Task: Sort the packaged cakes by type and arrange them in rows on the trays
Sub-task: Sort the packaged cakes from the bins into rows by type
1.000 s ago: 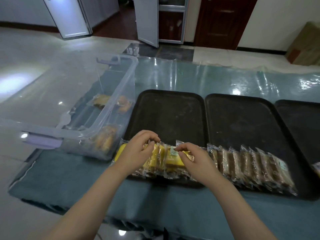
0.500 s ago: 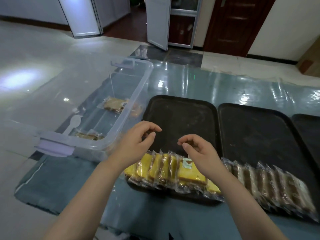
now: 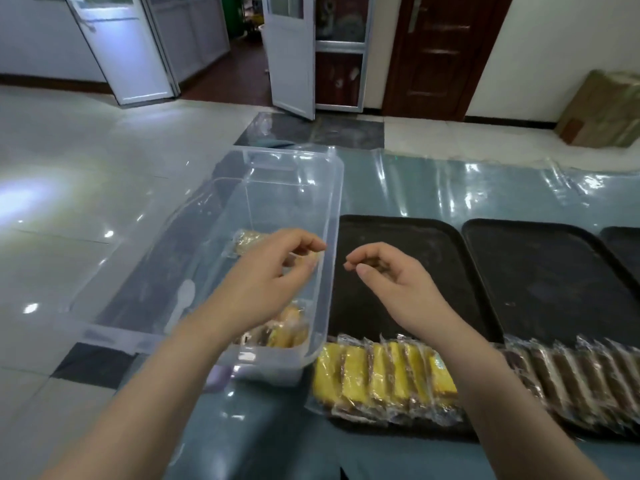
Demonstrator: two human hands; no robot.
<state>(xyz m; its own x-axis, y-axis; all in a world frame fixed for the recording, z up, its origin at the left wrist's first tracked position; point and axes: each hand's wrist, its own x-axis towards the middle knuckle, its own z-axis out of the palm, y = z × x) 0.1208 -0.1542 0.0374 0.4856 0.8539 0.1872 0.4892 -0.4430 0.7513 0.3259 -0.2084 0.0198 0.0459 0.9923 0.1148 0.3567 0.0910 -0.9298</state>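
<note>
Head view: both hands up over the surface (image 3: 270,427), neither holding anything. Left hand (image 3: 266,282) hangs over the clear plastic bin (image 3: 332,244), fingers loosely curled, thumb and fingertips nearly meeting near the bin's right wall. Right hand (image 3: 391,282) hovers over the left tray (image 3: 415,233), fingers loosely curled too, thumb out toward the left. Hands are apart, small gap between them, roughly level.

Yellow cakes (image 3: 384,379): one row of clear-wrapped packs, standing on edge and overlapping, along the near edge of the left tray, just right of the bin's near corner. Brown cakes (image 3: 571,379): same style of row along the near edge of the middle tray (image 3: 547,268), running on from the yellow row and partly hidden behind the right forearm. Rest of both trays is bare black. A third tray (image 3: 623,244) is cut off at the right edge of frame.

Bin sits left of the trays, touching or just beside the left tray; can't tell which. Inside it: a few wrapped cakes (image 3: 287,334) at the near right corner, one more pack (image 3: 246,240) further back, partly behind the left hand. Types inside are hard to tell through the plastic.

Surface is blue-grey with a shiny clear film (image 3: 485,188) over it.
</note>
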